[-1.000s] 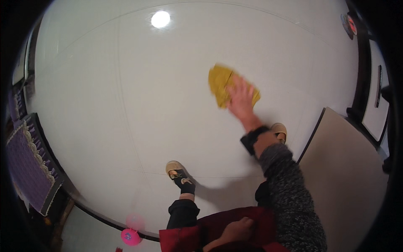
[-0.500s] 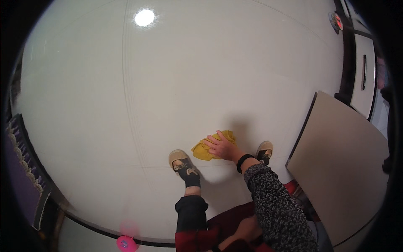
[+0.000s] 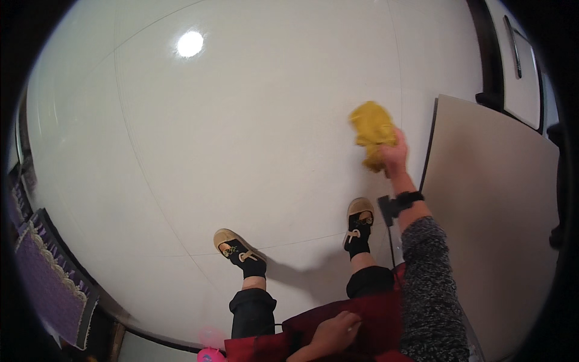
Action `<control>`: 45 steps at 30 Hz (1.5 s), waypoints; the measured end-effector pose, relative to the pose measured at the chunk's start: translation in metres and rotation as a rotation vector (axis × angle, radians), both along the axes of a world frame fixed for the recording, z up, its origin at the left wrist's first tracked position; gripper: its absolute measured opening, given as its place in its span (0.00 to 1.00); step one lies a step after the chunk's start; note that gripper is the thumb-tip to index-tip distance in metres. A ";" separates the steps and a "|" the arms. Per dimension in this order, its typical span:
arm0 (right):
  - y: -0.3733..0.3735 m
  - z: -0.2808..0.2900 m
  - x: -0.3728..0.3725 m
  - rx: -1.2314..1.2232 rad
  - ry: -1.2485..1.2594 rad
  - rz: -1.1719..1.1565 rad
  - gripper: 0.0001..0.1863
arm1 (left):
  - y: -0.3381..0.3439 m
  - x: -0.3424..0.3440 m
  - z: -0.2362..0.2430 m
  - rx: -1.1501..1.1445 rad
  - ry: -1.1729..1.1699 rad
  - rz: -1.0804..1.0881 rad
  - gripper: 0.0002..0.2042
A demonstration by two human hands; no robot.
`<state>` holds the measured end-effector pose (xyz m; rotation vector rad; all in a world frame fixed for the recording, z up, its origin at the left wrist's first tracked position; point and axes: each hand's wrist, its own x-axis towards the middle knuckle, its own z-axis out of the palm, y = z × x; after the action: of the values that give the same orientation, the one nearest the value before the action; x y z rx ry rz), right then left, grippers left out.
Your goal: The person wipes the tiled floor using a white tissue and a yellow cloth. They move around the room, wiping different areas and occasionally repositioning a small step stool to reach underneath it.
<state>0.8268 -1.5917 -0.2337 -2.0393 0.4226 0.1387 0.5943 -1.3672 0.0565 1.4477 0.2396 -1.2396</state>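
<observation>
Yellow cloth (image 3: 372, 134), crumpled into a loose bunch, hangs up out of the right hand (image 3: 392, 158), whose grip is pressed together around the cloth's lower end. Most of the fabric bulges above and slightly left of the grip, clear of the white tiled floor (image 3: 253, 133) beneath it. Just right of the grip stands the edge of a pale beige panel (image 3: 488, 205), close to the knuckles but not shown touching them. Below the grip, along the forearm, a black wrist strap (image 3: 405, 200) circles the wrist, and a speckled grey sleeve (image 3: 428, 283) follows. Further below and left of the grip, two feet in tan sandals (image 3: 360, 218) and black socks stand on the floor, well apart from each other.

The left hand (image 3: 333, 332) lies low against dark red fabric (image 3: 362, 320) at the person's lap, far from the cloth; its fingers curl in loosely, and whether its grip pinches anything cannot be told. A purple mat (image 3: 45, 283) lies far off to the left.
</observation>
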 end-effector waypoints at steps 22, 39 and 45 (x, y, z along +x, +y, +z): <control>0.319 -0.020 -0.024 -0.466 -0.497 1.085 0.23 | 0.006 -0.030 -0.001 -0.092 0.055 0.254 0.05; -0.012 0.017 -0.067 -0.146 0.162 0.335 0.10 | -0.035 -0.044 0.014 -0.113 0.004 0.042 0.04; -0.059 -0.030 -0.002 -0.200 0.419 0.008 0.27 | -0.035 -0.047 0.024 -0.068 -0.094 0.260 0.03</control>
<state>0.8245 -1.6511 -0.2641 -2.2083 0.7107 0.5540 0.5470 -1.4025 0.0802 1.3647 0.3087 -0.9578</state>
